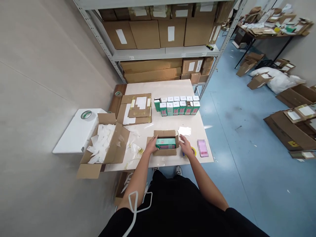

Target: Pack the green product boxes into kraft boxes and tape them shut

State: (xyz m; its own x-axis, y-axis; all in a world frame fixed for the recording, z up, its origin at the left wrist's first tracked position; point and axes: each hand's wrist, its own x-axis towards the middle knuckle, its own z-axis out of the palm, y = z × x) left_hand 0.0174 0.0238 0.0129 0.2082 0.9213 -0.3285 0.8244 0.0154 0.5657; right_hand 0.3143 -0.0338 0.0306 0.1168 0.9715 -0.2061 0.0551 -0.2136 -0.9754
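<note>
A pale desk [158, 88] fronts the shelving [153, 54], and here's the open carton [165, 152], green box [166, 143] lying inside, right between the hands! Left hand [151, 145], at the carton's nine o'clock, curls round its end, holding it; right hand [185, 145], at three, hangs loosely open, gripping nothing. Upright boxes [176, 108] stand at one o'clock.

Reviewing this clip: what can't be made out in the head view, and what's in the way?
Floor of the small open brown cardboard carton: head view, covered by the long green printed box inside it.
Small print on that box: head view, too small to read.
Part of the round yellow tape roll: head view, behind the wrist of the right hand.
Markings on the pink rectangular item: head view, pixelated.
</note>
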